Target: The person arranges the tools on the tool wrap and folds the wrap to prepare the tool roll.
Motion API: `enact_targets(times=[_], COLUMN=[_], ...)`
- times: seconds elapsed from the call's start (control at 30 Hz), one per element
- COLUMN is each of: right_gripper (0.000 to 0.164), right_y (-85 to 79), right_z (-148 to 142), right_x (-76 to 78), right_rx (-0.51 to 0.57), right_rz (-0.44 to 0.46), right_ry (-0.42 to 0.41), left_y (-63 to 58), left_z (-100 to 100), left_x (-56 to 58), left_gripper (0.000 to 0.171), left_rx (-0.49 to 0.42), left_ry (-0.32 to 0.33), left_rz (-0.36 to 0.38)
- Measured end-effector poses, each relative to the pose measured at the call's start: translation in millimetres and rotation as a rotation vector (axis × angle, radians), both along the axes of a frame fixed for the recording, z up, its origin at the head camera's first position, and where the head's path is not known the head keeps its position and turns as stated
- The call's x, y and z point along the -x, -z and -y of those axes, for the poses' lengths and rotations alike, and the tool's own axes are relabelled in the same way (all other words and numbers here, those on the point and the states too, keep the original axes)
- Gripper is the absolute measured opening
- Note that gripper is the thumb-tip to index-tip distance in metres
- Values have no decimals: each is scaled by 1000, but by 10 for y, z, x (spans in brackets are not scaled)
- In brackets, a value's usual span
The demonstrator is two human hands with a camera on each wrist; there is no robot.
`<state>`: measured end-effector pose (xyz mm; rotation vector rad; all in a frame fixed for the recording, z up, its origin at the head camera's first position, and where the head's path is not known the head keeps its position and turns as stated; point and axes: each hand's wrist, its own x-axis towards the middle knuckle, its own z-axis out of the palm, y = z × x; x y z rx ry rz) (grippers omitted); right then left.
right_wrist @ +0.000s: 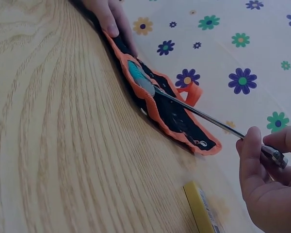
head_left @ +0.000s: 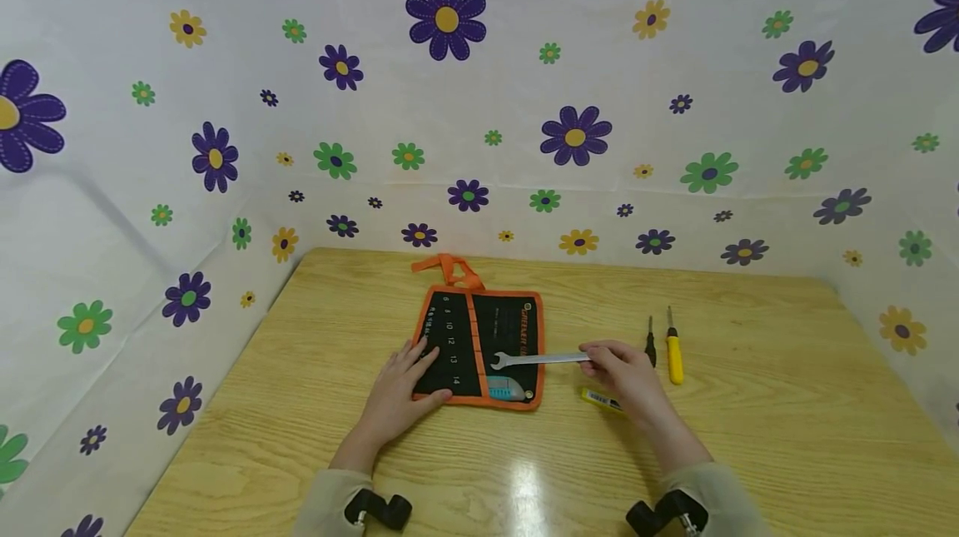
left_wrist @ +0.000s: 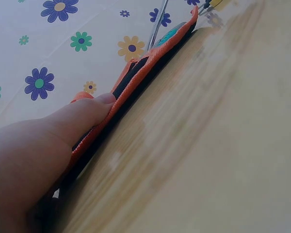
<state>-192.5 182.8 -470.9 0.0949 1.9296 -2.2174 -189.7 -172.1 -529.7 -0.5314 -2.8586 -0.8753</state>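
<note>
A black tool pouch (head_left: 460,337) with orange edging lies spread on the table, its pocket panel printed with size numbers. My left hand (head_left: 402,391) rests on its left part, fingers spread and thumb along the near edge. A wrench (head_left: 543,359) is pinched by one end in my right hand (head_left: 622,375). Its open-jaw end overlaps the pouch near the orange pocket edge in the head view. A teal and grey utility knife (head_left: 505,389) sits in the pocket at the near right corner, also visible in the right wrist view as a teal handle (right_wrist: 138,73).
To the right lie a yellow-handled screwdriver (head_left: 675,358) and a dark-handled screwdriver (head_left: 650,344). A small yellow box (right_wrist: 200,206) is partly under my right hand in the head view. An orange strap (head_left: 449,268) trails off the pouch's far edge. Flowered cloth (head_left: 494,87) hangs behind the table.
</note>
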Motion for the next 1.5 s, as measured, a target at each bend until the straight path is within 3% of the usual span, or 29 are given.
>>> enact_targets(times=[0.5,0.83,1.13,1.5], right_gripper=[34,29,26,23], right_y=[15,22,37,23], right_z=[141,115,125,191], right_x=[67,74,126,149], right_rx=[-82,-226,-349,-393], right_rz=[33,-6,-19,-20], right_ry=[-11,-110,-135,-171], left_y=[-14,-2,-18,-10], left_z=[-2,2,-1,-2], left_x=[0,9,10,15], left_gripper=[77,77,77,77], left_rx=[-3,-1,9,12], left_ry=[4,1,-1,-1], left_rz=[18,29,23,25])
